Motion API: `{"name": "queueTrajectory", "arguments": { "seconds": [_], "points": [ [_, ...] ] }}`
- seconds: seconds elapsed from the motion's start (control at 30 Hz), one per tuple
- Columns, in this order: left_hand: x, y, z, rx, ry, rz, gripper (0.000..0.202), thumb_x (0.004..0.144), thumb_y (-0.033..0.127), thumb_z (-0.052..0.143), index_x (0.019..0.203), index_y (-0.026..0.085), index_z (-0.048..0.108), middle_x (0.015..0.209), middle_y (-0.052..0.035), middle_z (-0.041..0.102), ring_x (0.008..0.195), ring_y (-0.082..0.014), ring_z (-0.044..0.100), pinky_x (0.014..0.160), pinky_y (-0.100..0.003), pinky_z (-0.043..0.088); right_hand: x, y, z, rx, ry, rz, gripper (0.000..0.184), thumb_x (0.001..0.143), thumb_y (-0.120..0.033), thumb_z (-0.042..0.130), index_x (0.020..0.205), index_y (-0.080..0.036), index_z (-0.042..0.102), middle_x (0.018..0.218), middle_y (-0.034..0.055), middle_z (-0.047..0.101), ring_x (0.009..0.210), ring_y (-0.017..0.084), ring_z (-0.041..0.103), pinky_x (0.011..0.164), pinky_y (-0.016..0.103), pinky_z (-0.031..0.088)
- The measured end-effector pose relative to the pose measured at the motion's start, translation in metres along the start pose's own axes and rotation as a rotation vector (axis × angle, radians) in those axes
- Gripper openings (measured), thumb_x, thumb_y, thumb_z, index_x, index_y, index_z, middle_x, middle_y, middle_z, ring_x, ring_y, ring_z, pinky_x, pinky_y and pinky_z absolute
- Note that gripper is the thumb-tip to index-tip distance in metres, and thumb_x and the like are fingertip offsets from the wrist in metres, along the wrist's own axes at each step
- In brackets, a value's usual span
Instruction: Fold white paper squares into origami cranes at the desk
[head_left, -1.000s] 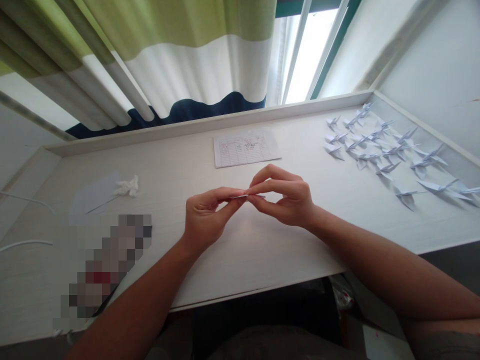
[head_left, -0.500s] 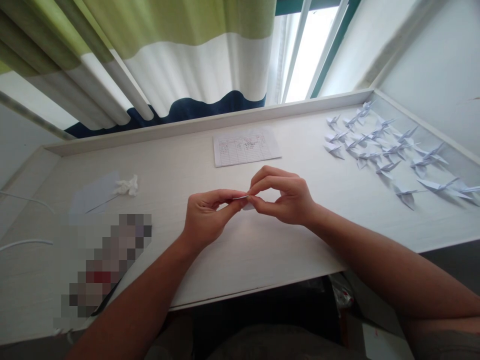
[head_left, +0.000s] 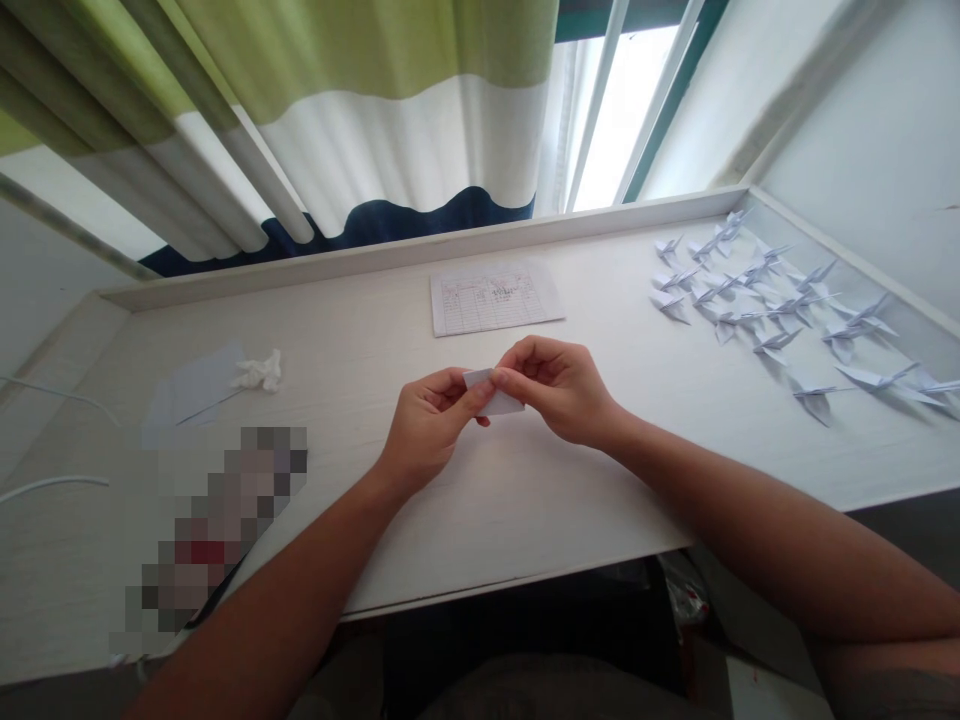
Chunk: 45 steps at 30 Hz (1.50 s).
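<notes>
A small piece of folded white paper [head_left: 495, 392] is held in the air just below the ruled sheet [head_left: 497, 303], which lies toward the back of the bench [head_left: 420, 250]. The left hand [head_left: 427, 430] pinches the paper's left end between thumb and curled fingers, while the right hand [head_left: 559, 390] pinches its other end the same way. The two grips are pressed together and meet at the paper, with a lower corner of it showing beneath the right fingertips. Held from both sides like this, the paper stays steady and off the bench, with its middle in view between the thumbs.

Both wrists angle inward from forearms that cross the bench's near edge, so the hands work close together below the ruled sheet, with pale bench surface around them. To the right of the sheet, many folded paper cranes [head_left: 772, 305] stand in loose rows, well apart from the right hand and reaching toward the raised lip at the bench's far corner. Left of the sheet lie a pale paper piece [head_left: 191, 385] and a crumpled white tissue [head_left: 259, 372] touching it. Nearer the bench's front edge, on that same side, a pixelated object [head_left: 217, 530] cannot be made out.
</notes>
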<state>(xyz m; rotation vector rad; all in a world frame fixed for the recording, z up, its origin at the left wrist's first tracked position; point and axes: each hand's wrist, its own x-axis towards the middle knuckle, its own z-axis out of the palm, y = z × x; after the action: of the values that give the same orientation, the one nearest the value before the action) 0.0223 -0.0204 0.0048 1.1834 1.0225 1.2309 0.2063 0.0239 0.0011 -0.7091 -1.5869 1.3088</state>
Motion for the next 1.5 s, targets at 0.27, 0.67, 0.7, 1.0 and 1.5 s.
{"name": "queueTrajectory", "arguments": {
  "seconds": [0.27, 0.67, 0.7, 1.0, 1.5],
  "points": [
    [0.002, 0.001, -0.01, 0.057, 0.073, -0.003, 0.032, 0.086, 0.045, 0.087, 0.073, 0.017, 0.077, 0.07, -0.0017, 0.07, 0.067, -0.0126, 0.062, 0.061, -0.024, 0.055, 0.002, -0.006, -0.005, -0.038, -0.219, 0.183, 0.041, 0.092, -0.052, 0.078, 0.071, -0.018, 0.067, 0.065, -0.0004, 0.066, 0.062, 0.012, 0.06, 0.061, 0.026, 0.049],
    [0.003, 0.002, -0.011, -0.004, 0.013, -0.048, 0.04, 0.096, 0.053, 0.072, 0.079, 0.018, 0.077, 0.079, -0.0062, 0.074, 0.071, -0.0165, 0.067, 0.062, -0.028, 0.055, 0.0, 0.001, -0.002, -0.076, -0.215, 0.091, 0.045, 0.099, -0.051, 0.067, 0.069, -0.018, 0.066, 0.061, 0.0001, 0.065, 0.058, 0.011, 0.057, 0.057, 0.025, 0.047],
    [0.003, 0.002, -0.011, 0.013, 0.007, -0.047, 0.035, 0.094, 0.05, 0.074, 0.08, 0.018, 0.078, 0.08, -0.006, 0.075, 0.073, -0.0168, 0.068, 0.063, -0.028, 0.055, 0.0, 0.0, -0.002, -0.088, -0.205, 0.089, 0.044, 0.1, -0.05, 0.067, 0.069, -0.018, 0.066, 0.061, 0.0002, 0.065, 0.058, 0.011, 0.057, 0.057, 0.025, 0.046],
    [0.003, -0.003, -0.007, 0.095, 0.089, -0.017, 0.041, 0.088, 0.051, 0.081, 0.066, 0.018, 0.072, 0.064, -0.0009, 0.067, 0.06, -0.0118, 0.058, 0.056, -0.025, 0.05, -0.004, 0.001, 0.004, -0.138, -0.261, 0.113, 0.042, 0.101, -0.041, 0.062, 0.067, -0.018, 0.064, 0.063, 0.0005, 0.067, 0.06, 0.011, 0.059, 0.06, 0.025, 0.047],
    [0.003, 0.004, -0.01, -0.004, -0.048, -0.099, 0.033, 0.09, 0.049, 0.08, 0.082, 0.017, 0.079, 0.081, -0.0053, 0.073, 0.076, -0.0177, 0.071, 0.063, -0.027, 0.063, 0.004, 0.008, -0.012, -0.171, -0.199, -0.114, 0.022, 0.095, -0.03, 0.076, 0.115, -0.021, 0.077, 0.104, 0.005, 0.075, 0.092, 0.017, 0.071, 0.084, 0.035, 0.061]
  ]
}}
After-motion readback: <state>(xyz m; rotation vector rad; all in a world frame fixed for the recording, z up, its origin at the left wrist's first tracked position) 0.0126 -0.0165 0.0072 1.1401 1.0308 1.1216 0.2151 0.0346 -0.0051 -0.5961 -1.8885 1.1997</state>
